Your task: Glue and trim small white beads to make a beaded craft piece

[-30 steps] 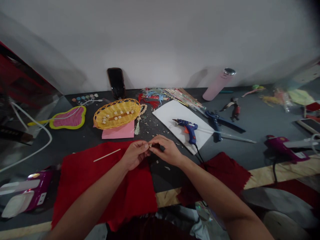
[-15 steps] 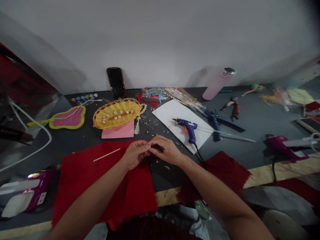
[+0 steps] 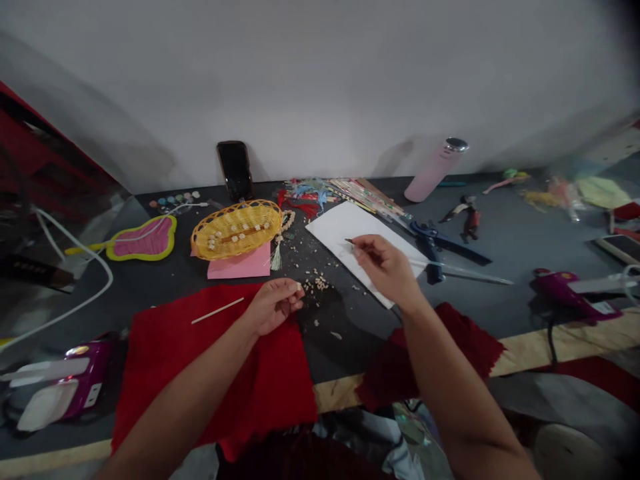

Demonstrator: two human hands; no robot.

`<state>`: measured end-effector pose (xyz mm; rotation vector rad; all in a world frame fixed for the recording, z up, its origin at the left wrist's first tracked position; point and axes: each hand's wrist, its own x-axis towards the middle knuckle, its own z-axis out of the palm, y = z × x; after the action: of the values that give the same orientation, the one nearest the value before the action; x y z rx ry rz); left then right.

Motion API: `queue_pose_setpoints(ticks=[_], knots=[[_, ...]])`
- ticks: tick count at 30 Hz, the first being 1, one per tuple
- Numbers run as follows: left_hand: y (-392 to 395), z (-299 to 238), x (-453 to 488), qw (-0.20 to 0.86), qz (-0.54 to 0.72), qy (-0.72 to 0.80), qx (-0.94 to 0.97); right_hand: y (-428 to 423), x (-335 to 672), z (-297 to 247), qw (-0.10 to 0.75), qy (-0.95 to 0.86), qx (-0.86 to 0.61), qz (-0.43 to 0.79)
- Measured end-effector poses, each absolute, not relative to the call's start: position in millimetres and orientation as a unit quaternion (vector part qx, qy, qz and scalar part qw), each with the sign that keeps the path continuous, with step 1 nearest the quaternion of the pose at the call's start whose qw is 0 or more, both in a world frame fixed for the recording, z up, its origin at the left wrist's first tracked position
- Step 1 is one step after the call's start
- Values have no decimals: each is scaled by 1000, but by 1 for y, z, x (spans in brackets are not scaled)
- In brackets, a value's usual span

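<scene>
My left hand (image 3: 274,305) is closed above the right edge of the red cloth (image 3: 210,380), pinching a small pale piece (image 3: 299,287) between thumb and finger. Loose pale bits (image 3: 317,283) lie on the dark tabletop just right of those fingertips. My right hand (image 3: 384,268) is curled over the hot glue gun on a white board (image 3: 340,227). Only the gun's nozzle (image 3: 349,241) shows past the fingers; its body and handle are hidden. A thin pale stick (image 3: 217,311) rests on the cloth near my left hand.
Behind the cloth, a yellow wicker basket (image 3: 237,230) holding small pale pieces sits partly on a pink pad (image 3: 240,262). A phone (image 3: 235,170) leans against the wall. Blue-handled cutters (image 3: 433,243) lie right of the board; a pink bottle (image 3: 435,172) stands behind them.
My right hand has parted from my left and moved right, over the glue gun. My left hand has stayed nearly in place, and the small piece in its fingertips now shows.
</scene>
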<state>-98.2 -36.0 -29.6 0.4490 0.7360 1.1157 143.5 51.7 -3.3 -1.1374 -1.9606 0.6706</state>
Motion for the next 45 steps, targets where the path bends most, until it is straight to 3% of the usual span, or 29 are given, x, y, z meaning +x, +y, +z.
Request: queue_pose_setpoints(ticks=[5, 10, 17, 22, 25, 29, 31, 33, 36, 45], knots=[[-36, -29, -99, 763, 511, 336, 209, 57, 190, 2, 226, -766, -592, 109], [-35, -30, -98, 765, 507, 334, 214, 51, 200, 4, 67, -733, -670, 95], [-36, -36, -99, 765, 513, 323, 219, 59, 190, -4, -5, -721, -683, 116], [-36, -36, -99, 767, 516, 314, 216, 64, 191, -13, 17, -700, -706, 110], [-36, -34, -99, 768, 515, 314, 214, 65, 197, -15, 78, -686, -714, 122], [-36, -33, -99, 767, 518, 315, 211, 60, 200, -10, 277, -602, -696, 275], [-36, -32, -100, 764, 527, 309, 208, 54, 194, -2, 406, -516, -633, 410], [-36, -32, -100, 759, 540, 299, 206, 46, 183, 5, 484, -442, -521, 546], [-36, -32, -102, 751, 556, 290, 207, 33, 162, 10, 470, -402, -395, 679], [-33, -37, -106, 743, 566, 296, 201, 6, 132, -13, 350, -550, -308, 693]])
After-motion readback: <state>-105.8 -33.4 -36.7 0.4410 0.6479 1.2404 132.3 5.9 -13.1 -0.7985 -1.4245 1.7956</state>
